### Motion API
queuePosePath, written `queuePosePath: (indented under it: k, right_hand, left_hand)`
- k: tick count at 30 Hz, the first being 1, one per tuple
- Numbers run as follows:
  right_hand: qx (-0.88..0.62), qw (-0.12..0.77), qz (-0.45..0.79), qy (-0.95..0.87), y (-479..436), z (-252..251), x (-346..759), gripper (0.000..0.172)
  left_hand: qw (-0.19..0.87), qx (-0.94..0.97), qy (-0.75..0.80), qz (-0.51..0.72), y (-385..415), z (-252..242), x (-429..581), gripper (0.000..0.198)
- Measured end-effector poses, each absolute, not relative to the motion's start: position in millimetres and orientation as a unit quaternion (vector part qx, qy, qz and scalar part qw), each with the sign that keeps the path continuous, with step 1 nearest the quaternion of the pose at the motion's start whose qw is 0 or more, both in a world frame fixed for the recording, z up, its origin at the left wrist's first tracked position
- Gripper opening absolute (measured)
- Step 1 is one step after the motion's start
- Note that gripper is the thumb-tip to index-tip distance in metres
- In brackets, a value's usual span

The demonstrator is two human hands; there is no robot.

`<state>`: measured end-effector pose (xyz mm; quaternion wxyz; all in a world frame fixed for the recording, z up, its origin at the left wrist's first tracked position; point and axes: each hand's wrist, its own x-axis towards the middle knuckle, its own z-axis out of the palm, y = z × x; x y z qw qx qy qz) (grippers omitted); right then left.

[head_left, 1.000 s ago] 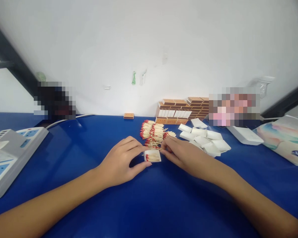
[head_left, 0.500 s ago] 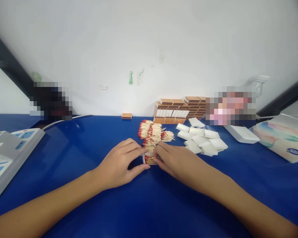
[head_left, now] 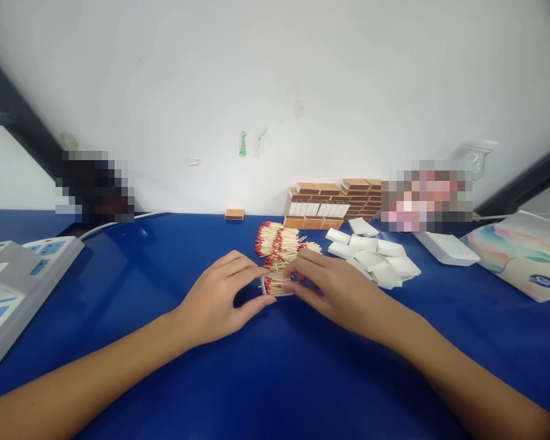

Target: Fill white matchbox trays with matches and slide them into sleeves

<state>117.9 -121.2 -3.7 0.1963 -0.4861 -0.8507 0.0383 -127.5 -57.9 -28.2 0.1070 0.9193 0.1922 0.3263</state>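
Note:
A small white matchbox tray [head_left: 264, 287] lies on the blue table in front of me, with red-headed matches [head_left: 275, 285] lengthwise in it. My left hand [head_left: 227, 299] grips the tray's left end between thumb and fingers. Over the tray's right end, my right hand [head_left: 318, 280] has its thumb and fingertips bent together on the matches, partly hiding them. Right behind the tray spreads a heap of loose matches [head_left: 278, 239], its heads mostly to the left. One match sticks out past the tray's left edge.
Several white trays [head_left: 371, 260] lie piled to the right. Stacked matchboxes [head_left: 323, 208] stand against the wall, and a single matchbox [head_left: 234, 214] sits left of them. A power strip [head_left: 32, 287] is at far left, a tissue pack [head_left: 522, 253] at far right.
Both hands and the tray have shifted slightly away from me, toward the match heap. The matches in the tray look fuller and show more plainly. My right fingers have lifted a little.

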Motion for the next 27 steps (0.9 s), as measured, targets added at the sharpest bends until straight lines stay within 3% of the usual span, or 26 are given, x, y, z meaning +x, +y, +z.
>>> queuePosePath:
  k: [13, 22, 27]
  right_hand:
    - [-0.479, 0.213, 0.051, -0.85, -120.3, -3.6, 121.5, 0.011]
    - [-0.535, 0.172, 0.097, -0.821, -120.1, 8.7, 126.8, 0.009]
    - [-0.563, 0.142, 0.115, -0.806, -120.5, 9.7, 126.2, 0.017]
  left_hand:
    - [0.108, 0.919, 0.191, 0.328, -57.2, -28.2, -127.0, 0.032]
    - [0.109, 0.916, 0.192, 0.333, -56.6, -28.5, -127.8, 0.033]
    - [0.106, 0.915, 0.194, 0.337, -55.3, -29.6, -127.9, 0.033]
